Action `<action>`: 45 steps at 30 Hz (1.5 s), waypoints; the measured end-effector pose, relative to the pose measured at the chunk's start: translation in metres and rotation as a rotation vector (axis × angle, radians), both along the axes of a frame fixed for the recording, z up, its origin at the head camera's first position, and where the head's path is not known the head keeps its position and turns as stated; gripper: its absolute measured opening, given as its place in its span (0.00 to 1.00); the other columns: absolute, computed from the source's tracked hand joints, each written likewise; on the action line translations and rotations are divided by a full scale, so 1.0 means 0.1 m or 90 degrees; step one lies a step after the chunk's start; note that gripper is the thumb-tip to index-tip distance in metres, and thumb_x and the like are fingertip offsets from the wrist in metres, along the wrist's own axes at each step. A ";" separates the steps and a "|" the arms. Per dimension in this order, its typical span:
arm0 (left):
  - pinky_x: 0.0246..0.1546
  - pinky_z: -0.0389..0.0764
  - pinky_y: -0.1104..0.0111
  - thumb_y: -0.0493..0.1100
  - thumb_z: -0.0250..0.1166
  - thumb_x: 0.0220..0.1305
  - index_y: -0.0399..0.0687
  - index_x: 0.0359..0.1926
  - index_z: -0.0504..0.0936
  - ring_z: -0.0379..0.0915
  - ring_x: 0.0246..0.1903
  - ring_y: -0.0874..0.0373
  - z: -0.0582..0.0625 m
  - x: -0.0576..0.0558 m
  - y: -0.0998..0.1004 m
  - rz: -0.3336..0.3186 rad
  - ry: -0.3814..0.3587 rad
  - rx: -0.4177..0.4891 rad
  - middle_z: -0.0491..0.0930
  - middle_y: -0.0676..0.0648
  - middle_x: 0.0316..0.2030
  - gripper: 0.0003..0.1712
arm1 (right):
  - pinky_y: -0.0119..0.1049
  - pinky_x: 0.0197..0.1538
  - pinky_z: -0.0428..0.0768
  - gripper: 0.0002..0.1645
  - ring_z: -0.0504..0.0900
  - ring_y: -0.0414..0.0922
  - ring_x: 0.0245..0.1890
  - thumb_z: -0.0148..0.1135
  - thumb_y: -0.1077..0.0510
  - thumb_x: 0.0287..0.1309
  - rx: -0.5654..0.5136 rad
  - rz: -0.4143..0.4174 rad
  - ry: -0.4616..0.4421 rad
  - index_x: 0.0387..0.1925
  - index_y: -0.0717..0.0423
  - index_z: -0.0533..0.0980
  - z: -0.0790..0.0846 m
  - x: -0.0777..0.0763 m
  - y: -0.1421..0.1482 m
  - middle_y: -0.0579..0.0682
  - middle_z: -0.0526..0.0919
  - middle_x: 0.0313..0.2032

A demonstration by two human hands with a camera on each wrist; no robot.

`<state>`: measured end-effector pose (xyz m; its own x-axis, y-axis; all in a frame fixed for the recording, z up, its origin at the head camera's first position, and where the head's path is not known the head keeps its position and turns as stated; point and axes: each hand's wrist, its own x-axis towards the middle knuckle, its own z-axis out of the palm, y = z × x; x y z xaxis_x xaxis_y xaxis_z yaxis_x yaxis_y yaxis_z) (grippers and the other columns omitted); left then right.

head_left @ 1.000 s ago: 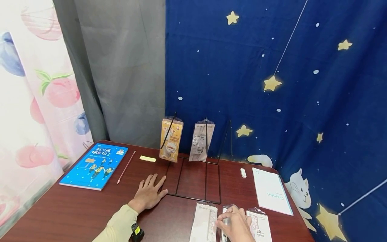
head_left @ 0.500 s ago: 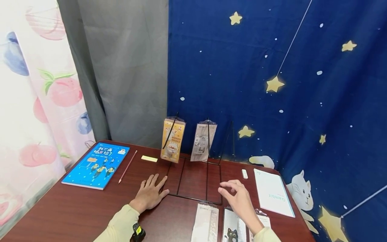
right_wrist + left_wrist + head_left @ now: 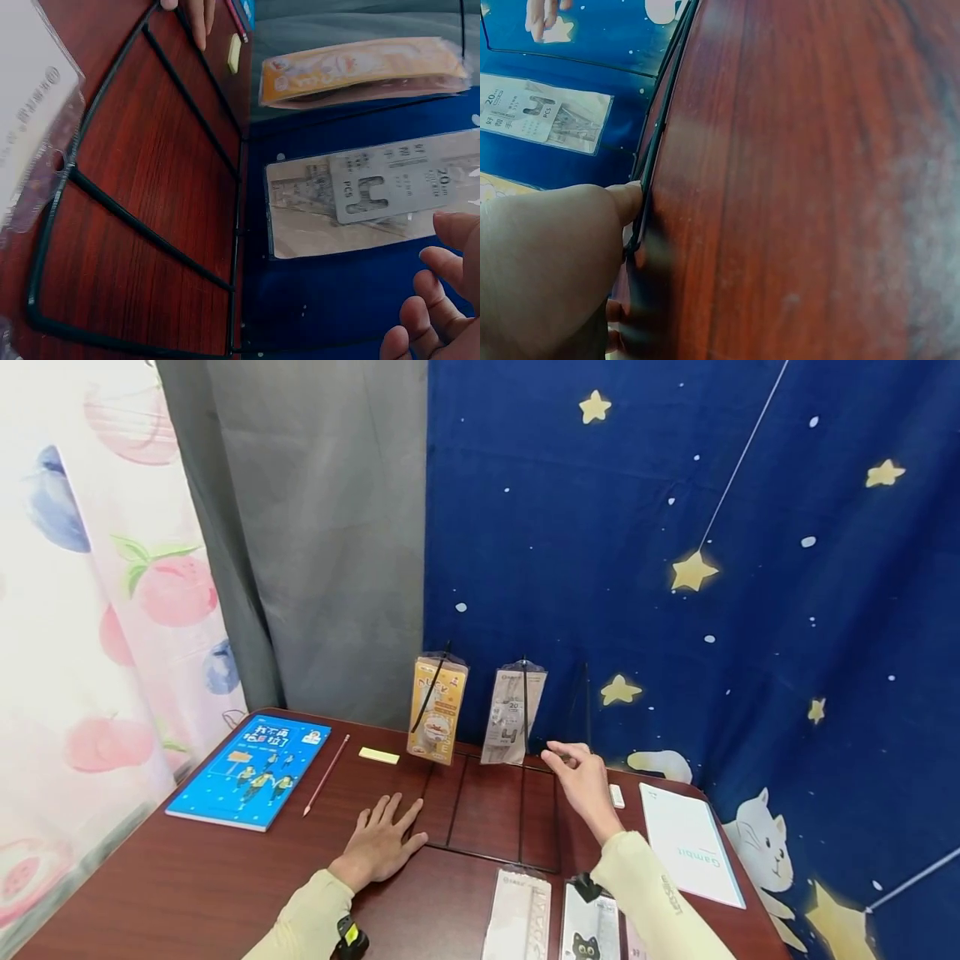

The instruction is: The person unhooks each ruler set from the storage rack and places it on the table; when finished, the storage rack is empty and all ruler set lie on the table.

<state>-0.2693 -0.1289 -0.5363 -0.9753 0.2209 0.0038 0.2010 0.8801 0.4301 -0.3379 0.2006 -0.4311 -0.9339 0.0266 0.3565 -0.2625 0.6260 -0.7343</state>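
A black wire display rack (image 3: 558,835) stands on the table. From its hooks hang a yellow-orange packet (image 3: 426,693) and a grey ruler-set packet (image 3: 506,727) marked 20 and 4 PCS. My left hand (image 3: 378,845) lies spread on the tabletop, its thumb touching the rack's base corner in the left wrist view. With nothing in its loosely bent fingers, my right hand (image 3: 587,785) is raised near the rack's right side, close to the grey packet. At the front lie a ruler packet (image 3: 517,918) and a black-cat packet (image 3: 585,935). My right sleeve mostly covers a third packet.
A blue book (image 3: 251,772), a pencil (image 3: 327,774) and a pale yellow strip (image 3: 378,756) lie on the left. On the right are a small white block (image 3: 617,796), perhaps an eraser, and a white notebook (image 3: 693,843). Curtains (image 3: 517,543) hang behind the table.
My right hand has lifted from the black-cat packet at the front and moved up and away, toward the rack's right side. My left hand keeps its place. The view has shifted slightly.
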 end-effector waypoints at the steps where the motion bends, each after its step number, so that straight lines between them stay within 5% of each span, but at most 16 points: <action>1: 0.75 0.50 0.32 0.60 0.52 0.79 0.47 0.79 0.64 0.48 0.79 0.30 0.00 0.00 0.01 0.000 -0.002 -0.001 0.57 0.30 0.78 0.36 | 0.30 0.38 0.73 0.19 0.76 0.39 0.34 0.72 0.49 0.65 -0.001 -0.001 -0.001 0.54 0.51 0.87 0.00 -0.03 -0.02 0.53 0.87 0.50; 8: 0.75 0.50 0.33 0.58 0.52 0.80 0.48 0.79 0.63 0.48 0.79 0.31 0.04 0.00 0.03 0.006 -0.006 -0.012 0.57 0.30 0.78 0.35 | 0.31 0.38 0.75 0.21 0.79 0.43 0.33 0.72 0.51 0.64 0.010 -0.002 0.020 0.55 0.56 0.86 0.00 -0.26 -0.14 0.58 0.87 0.49; 21: 0.75 0.51 0.33 0.59 0.53 0.80 0.49 0.79 0.64 0.49 0.79 0.31 0.02 0.00 0.06 0.005 -0.006 -0.013 0.57 0.31 0.78 0.35 | 0.41 0.46 0.81 0.24 0.85 0.54 0.41 0.70 0.51 0.66 0.000 0.003 0.037 0.59 0.59 0.83 0.32 -0.55 -0.25 0.60 0.86 0.48; 29: 0.75 0.51 0.33 0.59 0.53 0.80 0.49 0.79 0.64 0.49 0.79 0.31 0.02 0.01 0.05 0.004 -0.009 -0.014 0.57 0.31 0.78 0.35 | 0.37 0.44 0.79 0.13 0.84 0.51 0.42 0.72 0.52 0.64 0.007 -0.003 0.034 0.41 0.58 0.90 0.37 -0.47 -0.26 0.57 0.88 0.48; 35: 0.76 0.49 0.34 0.59 0.52 0.79 0.50 0.80 0.62 0.47 0.80 0.32 -0.02 -0.02 0.05 0.007 -0.014 -0.014 0.56 0.31 0.79 0.36 | 0.35 0.43 0.78 0.13 0.83 0.52 0.40 0.74 0.54 0.62 0.006 0.014 0.070 0.38 0.62 0.90 0.40 -0.41 -0.26 0.60 0.88 0.45; 45: 0.74 0.51 0.32 0.58 0.53 0.79 0.48 0.79 0.64 0.49 0.78 0.30 0.01 0.00 0.01 0.005 0.001 -0.007 0.58 0.30 0.77 0.35 | 0.42 0.53 0.79 0.18 0.83 0.49 0.50 0.73 0.42 0.62 0.007 0.036 -0.043 0.44 0.49 0.91 0.45 -0.21 -0.15 0.52 0.87 0.54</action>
